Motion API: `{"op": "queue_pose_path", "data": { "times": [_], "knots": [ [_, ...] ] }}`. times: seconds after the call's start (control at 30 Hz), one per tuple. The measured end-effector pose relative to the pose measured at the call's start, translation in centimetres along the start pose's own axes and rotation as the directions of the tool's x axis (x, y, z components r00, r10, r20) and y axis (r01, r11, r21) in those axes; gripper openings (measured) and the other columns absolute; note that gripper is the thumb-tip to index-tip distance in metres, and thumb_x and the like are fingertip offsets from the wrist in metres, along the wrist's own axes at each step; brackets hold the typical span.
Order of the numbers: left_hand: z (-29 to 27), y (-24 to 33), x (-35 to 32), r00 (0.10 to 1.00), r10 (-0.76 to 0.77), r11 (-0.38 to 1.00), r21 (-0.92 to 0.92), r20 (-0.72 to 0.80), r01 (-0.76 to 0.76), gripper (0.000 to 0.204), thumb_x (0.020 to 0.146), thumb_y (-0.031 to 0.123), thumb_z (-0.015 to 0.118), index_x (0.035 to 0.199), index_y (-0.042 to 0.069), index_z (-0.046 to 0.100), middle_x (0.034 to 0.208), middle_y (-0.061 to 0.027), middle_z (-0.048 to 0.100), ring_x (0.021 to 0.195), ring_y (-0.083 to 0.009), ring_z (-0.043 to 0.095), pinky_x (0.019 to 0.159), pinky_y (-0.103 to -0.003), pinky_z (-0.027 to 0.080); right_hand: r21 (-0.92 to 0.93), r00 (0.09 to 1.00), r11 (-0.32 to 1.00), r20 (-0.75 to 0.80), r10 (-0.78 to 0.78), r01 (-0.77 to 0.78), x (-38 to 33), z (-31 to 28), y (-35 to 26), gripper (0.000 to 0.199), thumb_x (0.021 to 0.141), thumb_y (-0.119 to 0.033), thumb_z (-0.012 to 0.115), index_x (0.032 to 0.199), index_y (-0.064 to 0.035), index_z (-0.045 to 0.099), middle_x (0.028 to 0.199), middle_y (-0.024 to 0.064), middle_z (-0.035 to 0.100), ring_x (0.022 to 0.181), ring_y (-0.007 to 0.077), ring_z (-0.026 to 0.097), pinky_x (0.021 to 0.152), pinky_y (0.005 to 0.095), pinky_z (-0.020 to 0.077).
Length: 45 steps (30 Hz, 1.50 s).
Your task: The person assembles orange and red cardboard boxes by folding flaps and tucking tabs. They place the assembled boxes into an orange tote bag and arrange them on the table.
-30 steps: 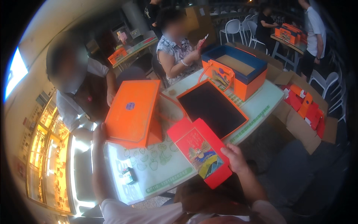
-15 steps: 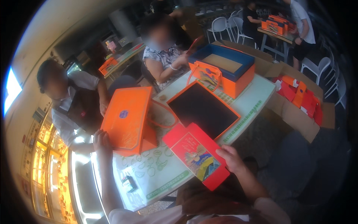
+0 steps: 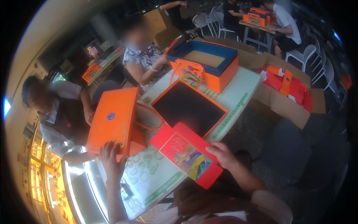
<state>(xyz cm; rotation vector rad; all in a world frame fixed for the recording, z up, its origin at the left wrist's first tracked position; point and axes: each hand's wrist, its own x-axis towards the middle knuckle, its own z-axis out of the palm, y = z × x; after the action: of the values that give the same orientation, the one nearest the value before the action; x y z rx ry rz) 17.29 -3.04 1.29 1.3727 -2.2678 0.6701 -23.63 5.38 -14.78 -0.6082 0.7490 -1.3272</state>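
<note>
The person's left hand [image 3: 111,159] rests with fingers spread on the near edge of a flat orange cardboard box lid [image 3: 113,121] at the table's left. To the right, the right hand [image 3: 223,155] grips the far edge of a flat red picture-printed box [image 3: 186,154], thumb over its face, near a black-lined orange tray [image 3: 189,108].

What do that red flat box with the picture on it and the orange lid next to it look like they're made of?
The red flat box, held at its edge by the right hand, looks like printed cardboard: crisp folded edges, a slight sheen and a colourful picture panel. The orange lid, under the left hand, seems to be stiff, matte paperboard with square corners; whether it is coated cannot be told.
</note>
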Motion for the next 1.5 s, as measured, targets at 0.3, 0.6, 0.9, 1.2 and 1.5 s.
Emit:
{"op": "queue_pose_path", "data": {
  "times": [0.3, 0.6, 0.9, 1.2, 1.5],
  "knots": [
    [0.7, 1.2, 0.5, 0.999, -0.034, 0.999, -0.002, -0.019, 0.034, 0.056, 0.079, 0.040, 0.076, 0.122, 0.008, 0.060, 0.132, -0.0150, 0.054, 0.130, -0.0427, 0.043, 0.109, -0.057, 0.031, 0.000, 1.000, 1.000, -0.012, -0.008, 0.008, -0.3, 0.7, -0.4, 0.016, 0.097, -0.014, 0.063, 0.103, 0.0011, 0.062, 0.097, 0.0088, 0.068, 0.086, 0.0130, 0.066, 0.076, 0.0267, 0.0545],
    [1.6, 0.9, -1.0, 0.996, -0.073, 0.996, -0.062, -0.041, 0.071, 0.050, 0.081, 0.034, 0.076, 0.121, 0.007, 0.061, 0.138, -0.0166, 0.051, 0.137, -0.0443, 0.038, 0.111, -0.059, 0.031, -0.010, 0.999, 1.000, -0.039, -0.006, 0.006, -0.6, 1.3, -0.5, 0.015, 0.098, -0.016, 0.062, 0.100, -0.0006, 0.062, 0.096, 0.0064, 0.066, 0.084, 0.0107, 0.064, 0.075, 0.0258, 0.0527],
    [0.1, 5.5, -0.9, 0.982, -0.139, 0.896, -0.437, -0.125, 0.071, 0.036, 0.089, 0.024, 0.067, 0.116, 0.001, 0.062, 0.134, -0.0187, 0.054, 0.133, -0.0429, 0.044, 0.108, -0.053, 0.038, -0.038, 0.979, 0.982, -0.071, -0.189, 0.187, -1.1, 2.5, -1.6, 0.016, 0.098, -0.015, 0.062, 0.105, -0.0011, 0.062, 0.099, 0.0047, 0.066, 0.088, 0.0095, 0.061, 0.078, 0.0261, 0.0510],
    [3.6, 16.2, 1.5, 0.913, 0.073, -0.020, -0.915, 0.402, 0.404, 0.054, 0.100, 0.034, 0.058, 0.136, -0.005, 0.049, 0.127, -0.0119, 0.061, 0.117, -0.0201, 0.056, 0.100, -0.036, 0.045, -0.229, 0.854, 0.873, -0.212, -0.475, 0.430, -1.3, 4.0, -3.6, 0.014, 0.101, -0.018, 0.058, 0.097, -0.0044, 0.061, 0.090, -0.0017, 0.061, 0.081, 0.0044, 0.054, 0.074, 0.0220, 0.0460],
    [3.9, 19.4, 5.5, 0.910, 0.033, -0.331, -0.854, 0.414, 0.401, 0.035, 0.104, 0.025, 0.053, 0.130, 0.002, 0.052, 0.111, -0.0033, 0.065, 0.098, -0.0104, 0.059, 0.086, -0.027, 0.047, -0.436, 0.842, 0.784, -0.098, -0.530, 0.443, -3.5, 4.4, -4.1, 0.011, 0.101, -0.012, 0.057, 0.106, -0.0028, 0.060, 0.099, -0.0006, 0.062, 0.089, 0.0041, 0.054, 0.080, 0.0219, 0.0458]
  ]
}}
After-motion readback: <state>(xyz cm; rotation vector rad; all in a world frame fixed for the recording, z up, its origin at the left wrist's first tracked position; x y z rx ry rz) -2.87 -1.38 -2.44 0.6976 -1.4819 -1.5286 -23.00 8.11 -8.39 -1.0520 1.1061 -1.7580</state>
